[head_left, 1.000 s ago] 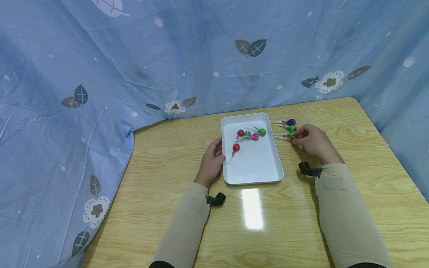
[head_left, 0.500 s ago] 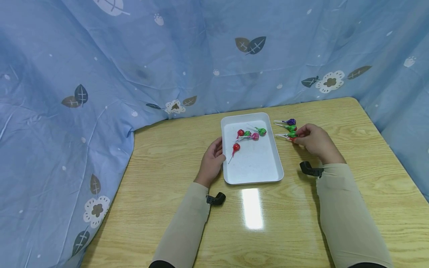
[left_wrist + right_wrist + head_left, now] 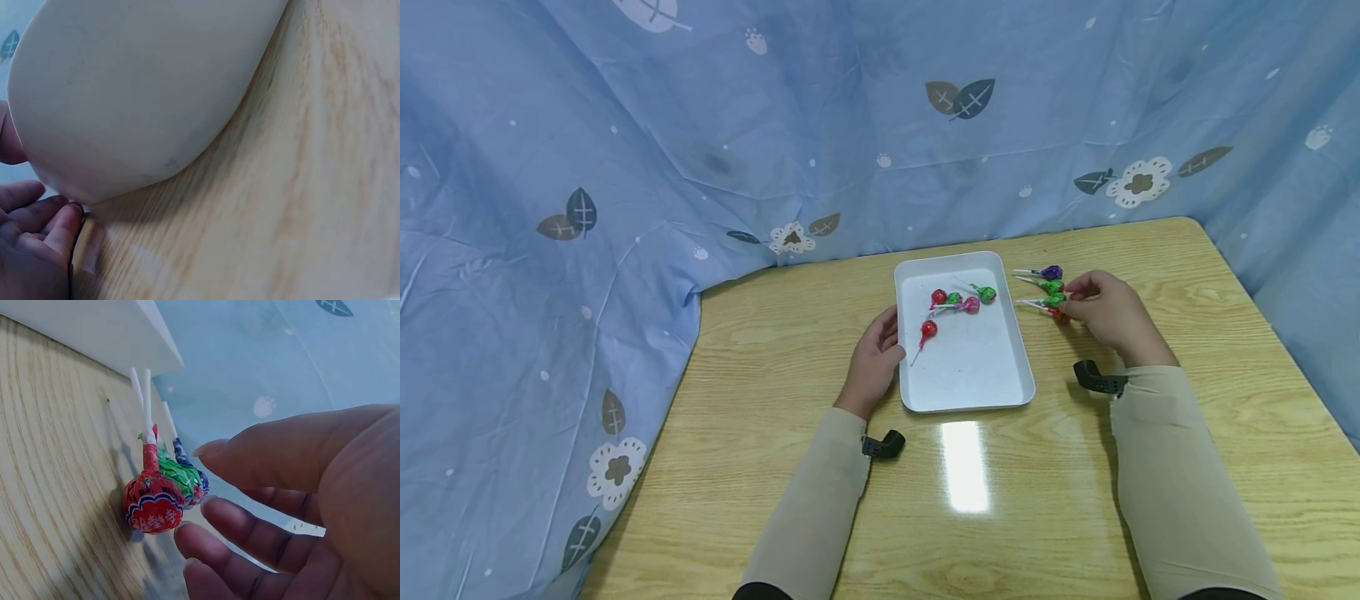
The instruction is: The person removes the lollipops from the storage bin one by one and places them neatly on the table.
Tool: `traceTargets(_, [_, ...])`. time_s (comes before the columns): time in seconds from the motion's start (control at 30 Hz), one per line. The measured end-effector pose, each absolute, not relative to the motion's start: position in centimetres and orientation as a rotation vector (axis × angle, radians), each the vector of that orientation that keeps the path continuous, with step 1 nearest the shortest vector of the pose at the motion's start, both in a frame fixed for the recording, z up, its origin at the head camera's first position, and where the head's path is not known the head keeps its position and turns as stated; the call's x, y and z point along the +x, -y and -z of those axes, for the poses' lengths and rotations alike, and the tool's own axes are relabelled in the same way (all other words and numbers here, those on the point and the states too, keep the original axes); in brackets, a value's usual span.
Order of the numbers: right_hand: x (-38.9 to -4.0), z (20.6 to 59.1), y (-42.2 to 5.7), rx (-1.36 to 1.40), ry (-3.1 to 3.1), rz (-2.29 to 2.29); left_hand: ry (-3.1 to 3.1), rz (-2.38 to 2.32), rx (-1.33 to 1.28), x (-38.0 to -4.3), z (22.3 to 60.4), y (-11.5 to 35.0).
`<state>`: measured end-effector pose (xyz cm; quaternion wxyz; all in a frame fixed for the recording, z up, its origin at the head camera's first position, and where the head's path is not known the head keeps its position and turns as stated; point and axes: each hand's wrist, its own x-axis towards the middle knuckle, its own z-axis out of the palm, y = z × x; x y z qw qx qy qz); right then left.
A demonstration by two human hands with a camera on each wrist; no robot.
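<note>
In the head view my left hand (image 3: pixel 874 363) holds the left side of a white tray (image 3: pixel 966 408), thumb at its rim. Up close in the left wrist view, the fingers (image 3: pixel 39 219) lie under the tray's edge. Right of the tray, several wrapped lollipops lie in a row, sticks pointing left: a purple lollipop (image 3: pixel 1052 272), two green ones, and a red lollipop (image 3: pixel 155 503) nearest me. My right hand (image 3: pixel 1108 310) is just right of them. In the right wrist view its thumb and fingers are apart, with nothing between them; the fingertips are close to the red lollipop.
Inside the tray are several lollipops, among them a red lollipop (image 3: pixel 928 330), a pink lollipop (image 3: pixel 972 306) and a green lollipop (image 3: pixel 987 295). The wooden table (image 3: pixel 775 367) meets a blue patterned curtain (image 3: pixel 865 167) at the back and left.
The red lollipop on the table has shifted up against the nearer green one. My right hand has let go and drawn slightly to the right. My left hand and the tray stay put.
</note>
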<state>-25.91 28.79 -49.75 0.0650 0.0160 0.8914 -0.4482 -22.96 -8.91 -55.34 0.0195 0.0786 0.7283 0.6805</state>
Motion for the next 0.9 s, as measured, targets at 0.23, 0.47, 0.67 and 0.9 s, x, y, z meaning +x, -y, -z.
traceTargets(0.23, [-25.59,49.39,-28.77,0.032,-2.686,1.419,-2.262,-2.113,0.242,-23.07,55.54,8.96])
traceTargets(0.47, [-25.59,49.07,-28.48,0.048,-2.675,1.527,-2.278,-2.090,0.226,-22.91,55.37,8.91])
traceTargets(0.67, [-25.71,49.16,-28.21,0.053,-2.684,1.564,-2.277,-2.091,0.225,-22.99,55.43,8.92])
traceTargets(0.9, [-25.74,48.88,-27.81,0.014,-2.669,1.625,-2.276,-2.091,0.225,-22.98,55.34,8.94])
